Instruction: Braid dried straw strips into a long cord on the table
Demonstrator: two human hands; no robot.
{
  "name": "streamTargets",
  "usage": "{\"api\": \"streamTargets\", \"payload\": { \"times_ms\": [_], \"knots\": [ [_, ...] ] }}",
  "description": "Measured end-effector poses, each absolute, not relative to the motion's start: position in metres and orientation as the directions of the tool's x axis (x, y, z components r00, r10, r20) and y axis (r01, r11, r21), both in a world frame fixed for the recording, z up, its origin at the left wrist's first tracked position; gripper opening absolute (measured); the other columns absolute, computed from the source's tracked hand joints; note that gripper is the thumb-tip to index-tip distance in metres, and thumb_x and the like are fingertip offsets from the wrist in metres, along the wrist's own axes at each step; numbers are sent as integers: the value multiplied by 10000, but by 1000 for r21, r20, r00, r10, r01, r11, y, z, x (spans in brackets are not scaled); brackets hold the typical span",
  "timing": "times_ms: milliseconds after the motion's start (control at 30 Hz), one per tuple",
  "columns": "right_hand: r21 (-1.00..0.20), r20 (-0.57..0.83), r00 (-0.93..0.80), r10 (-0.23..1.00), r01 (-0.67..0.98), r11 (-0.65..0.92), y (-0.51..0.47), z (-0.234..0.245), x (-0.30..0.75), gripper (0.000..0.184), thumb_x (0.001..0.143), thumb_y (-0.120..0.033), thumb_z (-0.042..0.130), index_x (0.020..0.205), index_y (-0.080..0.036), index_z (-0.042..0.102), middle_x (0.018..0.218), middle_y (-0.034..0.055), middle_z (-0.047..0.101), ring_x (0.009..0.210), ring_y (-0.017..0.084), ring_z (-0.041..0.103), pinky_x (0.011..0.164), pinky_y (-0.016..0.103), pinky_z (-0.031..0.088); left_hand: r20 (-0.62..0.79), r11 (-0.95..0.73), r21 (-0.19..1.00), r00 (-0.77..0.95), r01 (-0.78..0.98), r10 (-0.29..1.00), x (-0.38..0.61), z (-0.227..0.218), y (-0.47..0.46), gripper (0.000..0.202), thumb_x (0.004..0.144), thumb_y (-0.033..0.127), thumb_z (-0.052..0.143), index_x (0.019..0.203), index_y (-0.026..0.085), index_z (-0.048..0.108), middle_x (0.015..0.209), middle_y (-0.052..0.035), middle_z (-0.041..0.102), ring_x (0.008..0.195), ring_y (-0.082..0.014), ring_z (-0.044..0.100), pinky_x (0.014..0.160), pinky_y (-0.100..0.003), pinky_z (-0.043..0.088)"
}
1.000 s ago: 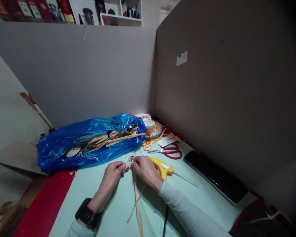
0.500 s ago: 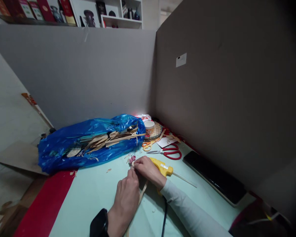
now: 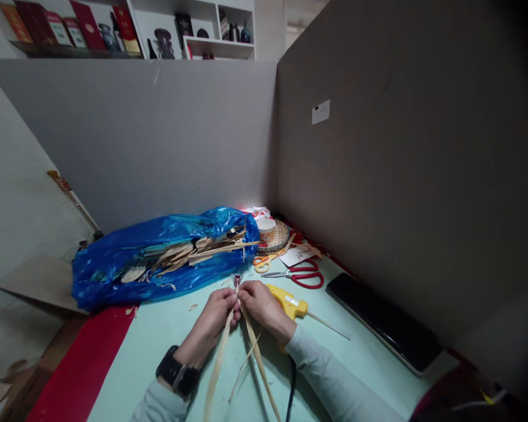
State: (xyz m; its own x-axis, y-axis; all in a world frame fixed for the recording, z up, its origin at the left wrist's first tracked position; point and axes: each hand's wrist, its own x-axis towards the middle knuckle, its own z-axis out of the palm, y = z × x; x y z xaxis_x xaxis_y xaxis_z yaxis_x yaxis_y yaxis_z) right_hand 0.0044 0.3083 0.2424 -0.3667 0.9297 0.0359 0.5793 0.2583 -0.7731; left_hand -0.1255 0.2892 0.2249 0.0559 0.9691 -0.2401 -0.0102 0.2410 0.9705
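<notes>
Long pale strips of dried plant fibre (image 3: 256, 350) run from my fingers down toward the table's near edge. My left hand (image 3: 220, 310) pinches them from the left, with a dark watch on its wrist. Close beside it, my right hand (image 3: 263, 305) is closed on the strips from the right. A reddish binder clip (image 3: 237, 280) sits at the strips' far end, just beyond my fingertips. Right behind my right hand lies a yellow glue gun (image 3: 290, 302) with a glue stick protruding. What my fingers cover at the joint is hidden.
A blue plastic bag (image 3: 110, 264) holds dried strips at the back left. Red-handled scissors (image 3: 305, 275), orange-handled scissors (image 3: 264, 262), a paper cup (image 3: 266, 230) and a woven tray (image 3: 282, 234) are at the back. A black tablet-like object (image 3: 382, 319) lies right. A grey partition (image 3: 180, 135) rises behind.
My left hand has turned and shifted left, lower beside the right one. The strips now hang spread apart in separate lengths. The view has tilted slightly upward.
</notes>
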Motion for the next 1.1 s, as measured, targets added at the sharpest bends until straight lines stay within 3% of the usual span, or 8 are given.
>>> {"api": "streamTargets", "payload": {
  "times_ms": [167,367,633,733,867,933,1033,1100],
  "knots": [
    [-744,45,-394,918,600,294,308,238,6,293,871,-114,415,742,-140,677,757,58,712,722,141,598,657,212,361,-282,280,959,-37,-44,959,-128,216,291,311,826,340,624,602,168,495,459,118,391,337,-18,214,345,-174,138],
    [-673,60,-401,914,660,334,302,241,10,265,903,-153,410,825,-140,663,781,88,714,763,181,604,645,258,323,-240,228,969,-138,-98,961,-135,221,290,397,563,404,750,474,188,429,399,123,308,330,-1,198,353,-179,87],
    [-594,74,-392,917,722,356,298,248,13,269,932,-218,422,928,-159,685,884,132,727,771,212,627,602,293,272,-248,229,967,-207,-112,946,-130,222,289,355,470,409,795,606,108,665,346,114,357,318,-14,177,353,-189,72],
    [-599,83,-396,915,713,363,299,247,12,274,934,-218,421,936,-160,689,899,127,729,788,213,630,616,292,283,-206,185,978,-265,-100,942,-127,217,289,311,482,376,791,601,108,691,370,67,473,337,-39,287,354,-191,163],
    [-636,85,-411,908,679,367,302,244,12,294,951,-273,427,886,-162,691,861,88,723,798,187,612,633,264,309,-125,100,991,-325,-92,937,-124,213,289,235,475,307,799,584,119,709,542,-4,656,510,-96,518,482,-191,369],
    [-651,84,-407,910,669,359,304,242,12,299,944,-321,458,848,-152,685,826,79,713,770,176,594,622,253,309,-128,99,990,-336,-102,933,-123,215,288,227,482,308,795,573,124,698,457,28,594,427,-69,450,424,-183,312],
    [-656,87,-382,920,673,342,304,239,11,298,930,-340,490,800,-139,666,810,83,693,765,173,569,617,250,298,-170,131,982,-327,-138,930,-121,219,287,263,497,356,783,570,129,673,318,101,393,297,-25,240,345,-185,123],
    [-654,89,-374,923,677,337,303,237,9,292,920,-354,505,788,-140,654,810,82,682,776,175,560,612,247,292,-197,148,974,-311,-174,930,-120,222,286,295,478,377,785,573,126,662,314,112,362,283,-14,199,343,-183,83]
  ]
}}
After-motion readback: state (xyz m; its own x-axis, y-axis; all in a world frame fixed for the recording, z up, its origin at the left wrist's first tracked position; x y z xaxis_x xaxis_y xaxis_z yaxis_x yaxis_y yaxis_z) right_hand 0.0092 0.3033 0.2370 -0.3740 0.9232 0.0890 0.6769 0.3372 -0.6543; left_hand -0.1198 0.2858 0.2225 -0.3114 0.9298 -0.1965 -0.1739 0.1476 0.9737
